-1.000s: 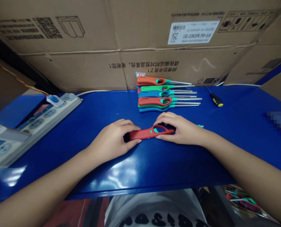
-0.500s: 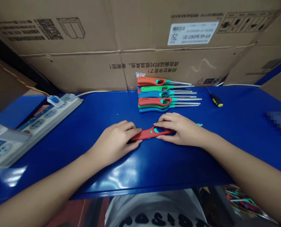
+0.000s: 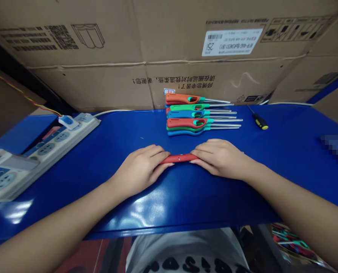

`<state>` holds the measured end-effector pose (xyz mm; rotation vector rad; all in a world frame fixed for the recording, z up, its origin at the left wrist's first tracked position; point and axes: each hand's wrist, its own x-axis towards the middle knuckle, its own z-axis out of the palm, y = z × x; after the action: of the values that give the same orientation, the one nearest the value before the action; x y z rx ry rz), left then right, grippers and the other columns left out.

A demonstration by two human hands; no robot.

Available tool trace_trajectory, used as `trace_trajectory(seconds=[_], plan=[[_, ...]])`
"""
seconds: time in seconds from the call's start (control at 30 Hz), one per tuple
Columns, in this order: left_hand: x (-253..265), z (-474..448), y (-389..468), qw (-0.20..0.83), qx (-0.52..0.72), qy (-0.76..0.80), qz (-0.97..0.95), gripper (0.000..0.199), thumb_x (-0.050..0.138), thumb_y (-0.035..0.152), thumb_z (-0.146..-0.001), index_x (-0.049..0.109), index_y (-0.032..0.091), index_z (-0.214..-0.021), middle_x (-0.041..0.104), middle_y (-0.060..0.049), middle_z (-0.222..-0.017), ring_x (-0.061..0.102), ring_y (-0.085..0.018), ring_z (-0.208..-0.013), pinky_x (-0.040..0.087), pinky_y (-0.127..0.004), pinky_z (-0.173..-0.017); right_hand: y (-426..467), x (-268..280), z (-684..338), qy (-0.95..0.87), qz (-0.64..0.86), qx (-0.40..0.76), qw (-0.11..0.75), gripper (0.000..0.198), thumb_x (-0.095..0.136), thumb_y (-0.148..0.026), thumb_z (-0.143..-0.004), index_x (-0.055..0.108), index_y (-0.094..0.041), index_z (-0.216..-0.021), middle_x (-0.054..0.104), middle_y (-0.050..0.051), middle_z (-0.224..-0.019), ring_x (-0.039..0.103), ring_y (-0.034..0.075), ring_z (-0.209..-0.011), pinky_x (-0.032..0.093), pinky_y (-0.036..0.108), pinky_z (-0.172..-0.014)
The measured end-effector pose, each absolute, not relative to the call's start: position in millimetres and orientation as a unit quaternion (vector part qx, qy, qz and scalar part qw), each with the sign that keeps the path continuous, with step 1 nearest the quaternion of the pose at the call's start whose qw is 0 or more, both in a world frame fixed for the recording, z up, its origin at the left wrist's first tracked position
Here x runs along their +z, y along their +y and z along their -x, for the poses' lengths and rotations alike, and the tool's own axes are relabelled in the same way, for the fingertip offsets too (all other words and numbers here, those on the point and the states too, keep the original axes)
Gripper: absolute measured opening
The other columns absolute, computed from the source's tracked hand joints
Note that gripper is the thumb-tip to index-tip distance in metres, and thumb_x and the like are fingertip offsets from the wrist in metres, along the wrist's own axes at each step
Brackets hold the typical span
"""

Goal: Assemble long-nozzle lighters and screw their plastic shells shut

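Observation:
Both hands hold a red long-nosed lighter (image 3: 179, 158) low over the blue table. My left hand (image 3: 142, 167) pinches one end of its handle between thumb and fingers. Around the other end, my right hand (image 3: 221, 157) is closed and hides the trigger part and the metal tube. The handle's narrow edge faces up, with a small pale mark near the middle. Just beyond the hands lies a stack of lighters (image 3: 183, 123) in red, blue, green and orange, their metal tubes pointing right.
A white power strip (image 3: 69, 141) with plugs runs along the left. A black-and-yellow screwdriver (image 3: 260, 122) lies at the back right. A large cardboard box (image 3: 115, 85) stands behind the blue table (image 3: 186, 201). More lighters (image 3: 292, 242) sit below the front edge at right.
The red lighter has been rolled about its length, so its narrow edge now shows instead of the side with the turquoise trigger. Both hands keep their grip on it.

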<state>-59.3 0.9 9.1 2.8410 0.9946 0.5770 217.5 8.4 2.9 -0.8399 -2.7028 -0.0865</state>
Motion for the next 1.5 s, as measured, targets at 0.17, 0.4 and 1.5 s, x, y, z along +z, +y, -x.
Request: trace_trajectory(seconds=[0.17, 0.4, 1.5], plan=[[11, 61, 2, 0.008, 0.173, 0.336, -0.926, 0.029, 0.05, 0.033, -0.103, 0.068, 0.014, -0.113, 0.073, -0.01, -0.101, 0.068, -0.024, -0.09, 0.056, -0.036, -0.078, 13, 7, -220, -0.928, 0.33, 0.018, 0.17, 0.031, 0.051, -0.039, -0.102, 0.072, -0.017, -0.105, 0.076, 0.01, -0.099, 0.07, 0.023, -0.088, 0.05, 0.034, -0.077], [12, 65, 6, 0.001, 0.172, 0.363, -0.916, 0.029, 0.05, 0.036, -0.103, 0.069, 0.016, -0.112, 0.073, -0.01, -0.103, 0.069, -0.024, -0.092, 0.056, -0.035, -0.079, 19, 6, -224, -0.91, 0.378, -0.011, 0.169, 0.028, 0.052, -0.037, -0.102, 0.07, -0.017, -0.102, 0.074, 0.01, -0.095, 0.066, 0.024, -0.088, 0.046, 0.035, -0.077], [1, 61, 2, 0.09, 0.226, 0.33, -0.912, 0.044, 0.056, 0.036, -0.101, 0.056, 0.011, -0.138, 0.07, -0.011, -0.109, 0.07, -0.022, -0.091, 0.057, -0.032, -0.079, 15, 8, -219, -0.914, 0.302, 0.084, 0.257, 0.018, 0.061, -0.033, -0.097, 0.061, -0.019, -0.109, 0.066, 0.008, -0.108, 0.059, 0.021, -0.102, 0.046, 0.036, -0.09]])
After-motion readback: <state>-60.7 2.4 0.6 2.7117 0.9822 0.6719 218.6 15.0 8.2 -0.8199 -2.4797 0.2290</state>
